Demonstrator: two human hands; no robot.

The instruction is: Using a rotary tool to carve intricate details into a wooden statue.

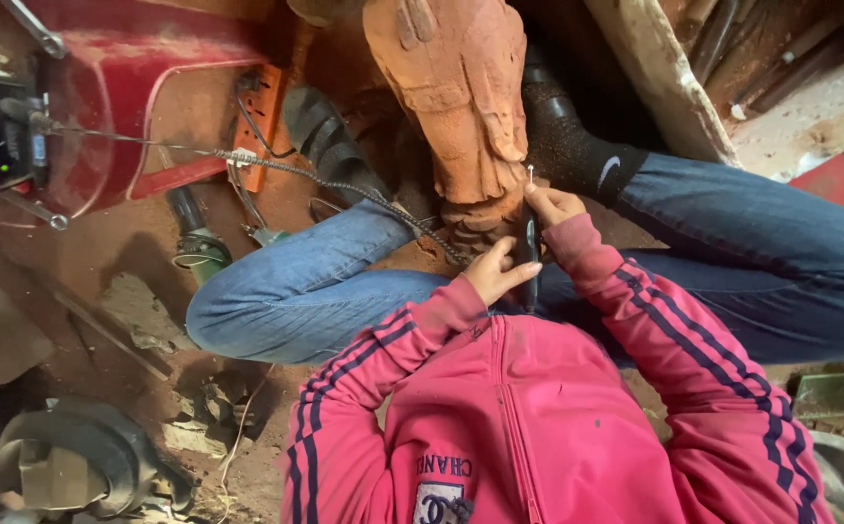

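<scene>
Hands: left hand (495, 272) and right hand (553, 204) both pinch a slim black rotary tool (530, 254) against rough reddish wood carving (461, 97).

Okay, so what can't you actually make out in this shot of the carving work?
Head view only:
- Top of the reddish wooden carving: cut off by the upper edge.
- Tip of the dark handheld tool: too small to tell its shape where it meets the wood.
- Tool body: mostly hidden by the left hand and right hand.
- Red machine: cut off at the top left edge.
</scene>
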